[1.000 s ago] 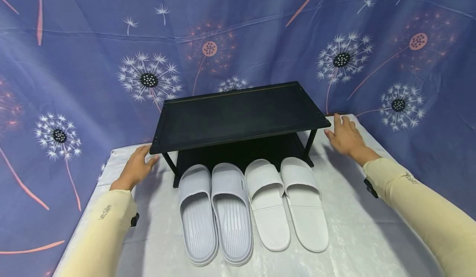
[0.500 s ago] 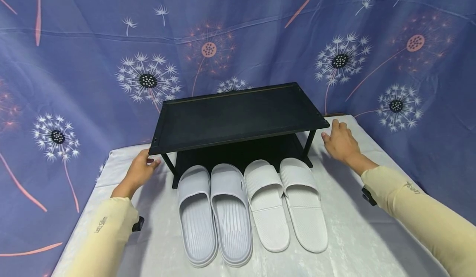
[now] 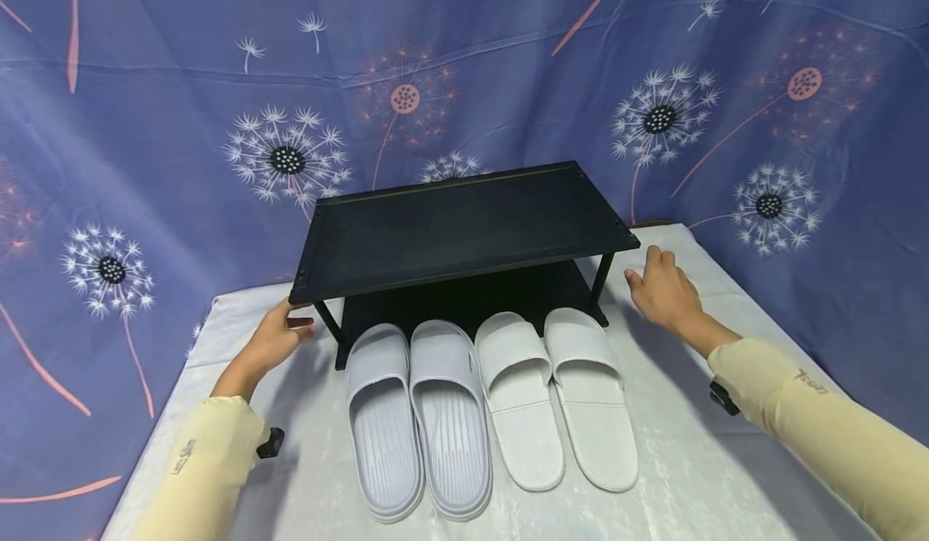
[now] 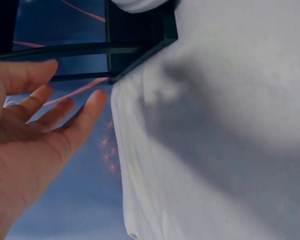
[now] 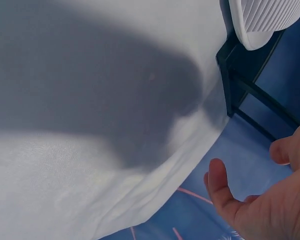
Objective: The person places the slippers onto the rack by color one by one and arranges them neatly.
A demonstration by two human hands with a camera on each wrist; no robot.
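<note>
A black two-tier shoe rack (image 3: 464, 222) stands at the back of the table. My left hand (image 3: 270, 341) is at its front left corner, fingers loosely bent and spread, thumb beside the rack's leg in the left wrist view. To the right of the rack, my right hand (image 3: 662, 291) hovers apart from it, fingers relaxed around nothing. In front, toes toward the lower shelf (image 3: 464, 291), lie a pair of light grey slippers (image 3: 385, 448) and, to their right, a pair of white slippers (image 3: 533, 444). The toes overlap the lower shelf's front edge in the head view.
A white cloth (image 3: 689, 436) covers the table. Behind it and along both sides hangs a blue curtain (image 3: 472, 25) with a dandelion print, close to the rack's back edge.
My right hand has drawn slightly back toward me, away from the rack's right corner. The left hand has shifted slightly, its fingers now partly under the rack's left corner. Rack and slippers stay put.
</note>
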